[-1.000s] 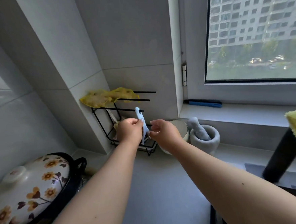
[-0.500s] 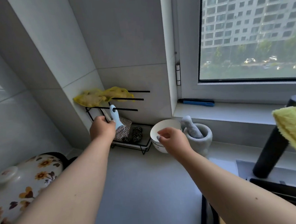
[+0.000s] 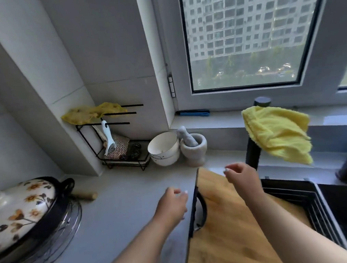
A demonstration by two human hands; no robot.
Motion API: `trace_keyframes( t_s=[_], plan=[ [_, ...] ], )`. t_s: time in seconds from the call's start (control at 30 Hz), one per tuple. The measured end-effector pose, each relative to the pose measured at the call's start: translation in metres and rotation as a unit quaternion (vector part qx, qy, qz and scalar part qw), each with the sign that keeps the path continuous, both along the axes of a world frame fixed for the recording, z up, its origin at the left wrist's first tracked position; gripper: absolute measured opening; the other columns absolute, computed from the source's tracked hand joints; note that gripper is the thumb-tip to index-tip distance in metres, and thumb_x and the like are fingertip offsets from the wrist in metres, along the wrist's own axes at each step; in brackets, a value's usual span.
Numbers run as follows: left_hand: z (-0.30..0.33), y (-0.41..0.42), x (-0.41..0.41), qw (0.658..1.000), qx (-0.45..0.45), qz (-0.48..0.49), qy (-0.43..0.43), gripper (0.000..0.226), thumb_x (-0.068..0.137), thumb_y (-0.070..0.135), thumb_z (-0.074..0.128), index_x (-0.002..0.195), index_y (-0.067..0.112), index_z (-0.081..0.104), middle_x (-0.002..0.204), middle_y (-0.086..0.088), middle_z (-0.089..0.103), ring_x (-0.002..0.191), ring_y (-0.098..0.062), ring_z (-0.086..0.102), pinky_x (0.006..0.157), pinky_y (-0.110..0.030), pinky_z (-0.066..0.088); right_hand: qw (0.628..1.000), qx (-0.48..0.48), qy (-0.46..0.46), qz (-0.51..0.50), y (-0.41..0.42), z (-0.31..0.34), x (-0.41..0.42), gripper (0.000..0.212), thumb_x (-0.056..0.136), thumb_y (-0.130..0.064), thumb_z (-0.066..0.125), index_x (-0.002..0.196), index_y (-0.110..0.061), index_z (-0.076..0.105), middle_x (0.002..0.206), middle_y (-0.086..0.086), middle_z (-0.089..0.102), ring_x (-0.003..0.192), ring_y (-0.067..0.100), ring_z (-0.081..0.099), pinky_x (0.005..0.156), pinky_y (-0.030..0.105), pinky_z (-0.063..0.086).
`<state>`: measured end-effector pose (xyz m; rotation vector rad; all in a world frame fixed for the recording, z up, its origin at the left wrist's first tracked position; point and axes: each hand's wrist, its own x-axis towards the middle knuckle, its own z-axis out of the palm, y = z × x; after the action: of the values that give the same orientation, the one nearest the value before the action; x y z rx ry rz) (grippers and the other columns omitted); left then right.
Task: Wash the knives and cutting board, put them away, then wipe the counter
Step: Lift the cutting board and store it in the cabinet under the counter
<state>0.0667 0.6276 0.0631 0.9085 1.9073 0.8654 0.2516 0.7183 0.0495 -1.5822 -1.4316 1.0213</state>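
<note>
A wooden cutting board (image 3: 232, 225) with a black edge and black handle lies across the left part of the dark sink (image 3: 296, 196). My left hand (image 3: 170, 203) hovers over the grey counter (image 3: 121, 213) just left of the board's edge, fingers loosely curled, holding nothing. My right hand (image 3: 241, 176) hangs above the board's far end, fingers relaxed and empty. A light blue scrubbing brush (image 3: 108, 139) hangs from a bar of the black wire rack (image 3: 116, 155) in the corner. No knife is in view.
A yellow cloth (image 3: 279, 136) is draped over the black faucet (image 3: 253, 146). A white bowl (image 3: 164, 149) and a stone mortar with pestle (image 3: 193, 146) stand by the wall. A flowered pot lid (image 3: 19, 205) sits at the left. A yellow rag (image 3: 91, 114) tops the rack.
My left hand has let go of the blue brush, which now hangs on the rack. Both hands have drawn back toward the cutting board, and the view has tilted down.
</note>
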Motion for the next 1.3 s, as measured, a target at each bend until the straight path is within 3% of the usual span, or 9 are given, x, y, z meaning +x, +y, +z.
trace_keyframes(
  t_s=[0.17, 0.27, 0.4, 0.57, 0.8, 0.87, 0.97, 1.1, 1.3],
  plan=[
    [-0.030, -0.026, 0.029, 0.989, -0.088, -0.110, 0.047, 0.072, 0.077, 0.074, 0.038, 0.115, 0.018, 0.062, 0.112, -0.002, 0.067, 0.103, -0.021, 0.063, 0.093, -0.038, 0.050, 0.988, -0.081, 0.040, -0.123, -0.048, -0.039, 0.076, 0.012, 0.086, -0.016, 0.061, 0.093, -0.020, 0.069, 0.086, 0.001, 0.069, 0.084, 0.021, 0.064, 0.079, 0.044, 0.055],
    [-0.040, -0.027, 0.026, 0.994, -0.079, -0.071, -0.006, 0.089, 0.063, 0.088, 0.039, 0.107, 0.018, 0.070, 0.103, -0.001, 0.072, 0.097, -0.023, 0.067, 0.093, -0.043, 0.051, 0.981, -0.110, 0.046, -0.153, -0.068, -0.053, 0.105, 0.011, 0.086, -0.012, 0.061, 0.092, -0.014, 0.069, 0.089, 0.005, 0.068, 0.086, 0.024, 0.064, 0.078, 0.042, 0.055],
    [-0.018, -0.032, 0.042, 0.998, -0.043, -0.045, 0.026, 0.062, 0.091, 0.062, 0.040, 0.102, 0.008, 0.068, 0.098, -0.009, 0.070, 0.091, -0.026, 0.066, 0.088, -0.041, 0.053, 0.977, -0.133, 0.017, -0.164, -0.088, -0.065, 0.133, 0.012, 0.084, -0.018, 0.057, 0.088, -0.021, 0.068, 0.083, 0.003, 0.068, 0.075, 0.023, 0.063, 0.066, 0.034, 0.050],
    [0.013, -0.033, 0.054, 0.993, -0.030, -0.042, 0.105, 0.056, 0.097, 0.050, 0.038, 0.098, 0.003, 0.068, 0.085, -0.007, 0.063, 0.073, -0.021, 0.056, 0.060, -0.028, 0.038, 0.975, -0.144, -0.018, -0.165, -0.104, -0.061, 0.158, 0.015, 0.086, -0.015, 0.052, 0.090, -0.021, 0.066, 0.080, 0.000, 0.067, 0.068, 0.019, 0.059, 0.052, 0.024, 0.040],
    [0.080, -0.045, 0.041, 0.989, 0.052, -0.033, 0.136, 0.046, 0.094, 0.044, 0.050, 0.072, 0.008, 0.066, 0.082, -0.015, 0.068, 0.078, -0.029, 0.063, 0.078, -0.040, 0.052, 0.966, -0.224, -0.067, -0.111, -0.107, -0.061, 0.165, 0.030, 0.089, -0.023, 0.048, 0.075, 0.001, 0.059, 0.070, 0.017, 0.059, 0.061, 0.022, 0.045, 0.057, 0.027, 0.031],
    [0.097, -0.053, 0.038, 0.990, 0.062, -0.025, 0.124, 0.045, 0.094, 0.044, 0.051, 0.070, 0.008, 0.065, 0.080, -0.016, 0.067, 0.078, -0.031, 0.064, 0.079, -0.042, 0.052, 0.963, -0.243, -0.067, -0.095, -0.106, -0.060, 0.164, 0.034, 0.093, -0.030, 0.048, 0.068, -0.007, 0.052, 0.066, 0.011, 0.053, 0.062, 0.022, 0.045, 0.061, 0.029, 0.032],
    [0.116, -0.067, 0.034, 0.991, 0.075, -0.017, 0.109, 0.043, 0.098, 0.037, 0.049, 0.069, 0.007, 0.062, 0.070, -0.012, 0.061, 0.064, -0.026, 0.057, 0.062, -0.031, 0.046, 0.955, -0.286, -0.034, -0.072, -0.103, -0.059, 0.163, 0.035, 0.094, -0.042, 0.048, 0.091, -0.009, 0.056, 0.077, 0.006, 0.055, 0.077, 0.024, 0.052, 0.071, 0.033, 0.042],
    [0.121, -0.083, 0.027, 0.991, 0.071, -0.006, 0.111, 0.044, 0.098, 0.039, 0.047, 0.078, 0.004, 0.065, 0.071, -0.011, 0.061, 0.069, -0.026, 0.057, 0.064, -0.031, 0.042, 0.948, -0.311, 0.028, -0.057, -0.094, -0.067, 0.172, 0.052, 0.085, -0.053, 0.058, 0.105, -0.005, 0.064, 0.101, 0.014, 0.066, 0.093, 0.033, 0.063, 0.091, 0.045, 0.051],
    [0.103, -0.100, 0.029, 0.992, 0.054, 0.004, 0.115, 0.047, 0.100, 0.042, 0.039, 0.103, 0.005, 0.068, 0.090, -0.012, 0.064, 0.079, -0.025, 0.059, 0.066, -0.029, 0.040, 0.932, -0.333, 0.124, -0.065, -0.113, -0.011, 0.182, 0.035, 0.095, -0.039, 0.049, 0.074, -0.011, 0.054, 0.059, 0.005, 0.043, 0.051, 0.019, 0.038, 0.054, 0.027, 0.032]
  ],
)
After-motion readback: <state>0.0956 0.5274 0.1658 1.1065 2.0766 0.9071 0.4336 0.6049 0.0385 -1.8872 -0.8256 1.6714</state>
